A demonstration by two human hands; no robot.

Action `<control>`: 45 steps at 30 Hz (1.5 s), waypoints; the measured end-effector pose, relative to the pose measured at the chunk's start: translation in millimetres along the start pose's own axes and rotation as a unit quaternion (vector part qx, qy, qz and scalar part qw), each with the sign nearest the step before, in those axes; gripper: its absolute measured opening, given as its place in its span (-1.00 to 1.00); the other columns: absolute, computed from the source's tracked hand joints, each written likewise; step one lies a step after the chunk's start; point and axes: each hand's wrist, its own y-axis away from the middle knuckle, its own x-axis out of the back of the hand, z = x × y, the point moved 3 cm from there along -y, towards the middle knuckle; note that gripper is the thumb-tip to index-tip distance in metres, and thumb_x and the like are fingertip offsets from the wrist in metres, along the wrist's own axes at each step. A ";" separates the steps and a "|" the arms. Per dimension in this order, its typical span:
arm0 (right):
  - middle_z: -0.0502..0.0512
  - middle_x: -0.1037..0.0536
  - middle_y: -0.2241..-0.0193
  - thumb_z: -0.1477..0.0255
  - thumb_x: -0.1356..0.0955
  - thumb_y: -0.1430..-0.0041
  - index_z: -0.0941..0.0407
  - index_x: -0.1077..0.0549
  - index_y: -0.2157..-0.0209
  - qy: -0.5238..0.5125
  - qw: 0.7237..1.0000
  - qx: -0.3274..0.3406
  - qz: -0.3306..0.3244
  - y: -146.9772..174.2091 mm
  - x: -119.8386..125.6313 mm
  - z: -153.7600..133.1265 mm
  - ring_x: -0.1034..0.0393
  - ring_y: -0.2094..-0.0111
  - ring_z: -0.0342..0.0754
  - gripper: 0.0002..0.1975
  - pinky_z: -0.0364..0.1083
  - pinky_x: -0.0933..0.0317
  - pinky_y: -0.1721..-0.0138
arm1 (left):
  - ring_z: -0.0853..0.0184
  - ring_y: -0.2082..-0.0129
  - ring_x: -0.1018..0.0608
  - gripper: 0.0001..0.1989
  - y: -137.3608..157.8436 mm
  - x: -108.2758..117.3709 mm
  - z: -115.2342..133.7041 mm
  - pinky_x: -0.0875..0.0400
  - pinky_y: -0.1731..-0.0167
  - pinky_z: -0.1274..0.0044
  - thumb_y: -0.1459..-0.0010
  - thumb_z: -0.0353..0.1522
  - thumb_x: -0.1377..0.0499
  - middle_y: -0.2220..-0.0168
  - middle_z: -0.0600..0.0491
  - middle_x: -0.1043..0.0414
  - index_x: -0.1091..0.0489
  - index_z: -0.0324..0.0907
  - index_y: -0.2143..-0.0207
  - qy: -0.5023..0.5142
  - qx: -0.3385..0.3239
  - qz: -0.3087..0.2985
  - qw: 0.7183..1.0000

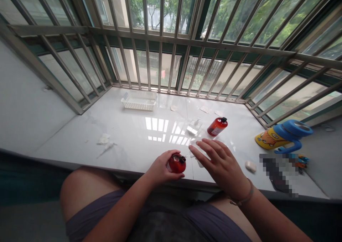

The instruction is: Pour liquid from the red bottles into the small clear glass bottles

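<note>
My left hand [159,169] is wrapped around a red bottle [176,165] with a black top, at the front edge of the white ledge. To its right, my right hand [220,163] is over the ledge with its fingers stretched out. A pale item [200,163] shows partly beneath those fingers; I cannot make out what it is. Beyond the right hand, another red bottle [216,127] with a black cap appears tilted in the view. Left of that bottle is a small clear bottle [193,126] with a pale label.
A white perforated basket [139,104] sits by the barred window. Crumpled tissue [104,139] lies at left, with more white scraps [205,109] at the back. On the right are a blue-and-yellow flask [280,137], a small pale block [250,166] and a blurred dark object [278,176].
</note>
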 end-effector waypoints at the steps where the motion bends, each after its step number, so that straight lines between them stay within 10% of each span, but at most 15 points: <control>1: 0.19 -0.59 -0.18 0.60 -0.37 -0.43 0.04 -0.42 -0.34 0.003 1.000 0.003 -0.001 -0.1 0.1 -0.1 -0.41 -0.26 0.16 -0.49 0.20 -0.21 -0.34 | -0.02 -0.23 -0.57 -0.13 0.1 0.1 0.0 -0.44 -0.31 0.19 0.10 -0.18 -0.60 -0.25 -0.12 -0.52 -0.41 -0.05 -0.26 0.001 0.002 0.000 1.000; 45: 0.16 -0.57 -0.23 0.59 -0.32 -0.47 0.08 -0.42 -0.35 0.019 0.996 0.088 -0.011 -12.2 3.5 -2.7 -0.36 -0.30 0.13 -0.52 0.20 -0.15 -0.38 | -0.01 -0.21 -0.59 -0.11 0.6 -1.0 -3.7 -0.47 -0.28 0.20 0.10 -0.14 -0.60 -0.24 -0.10 -0.53 -0.40 -0.06 -0.27 0.004 -0.010 0.010 1.000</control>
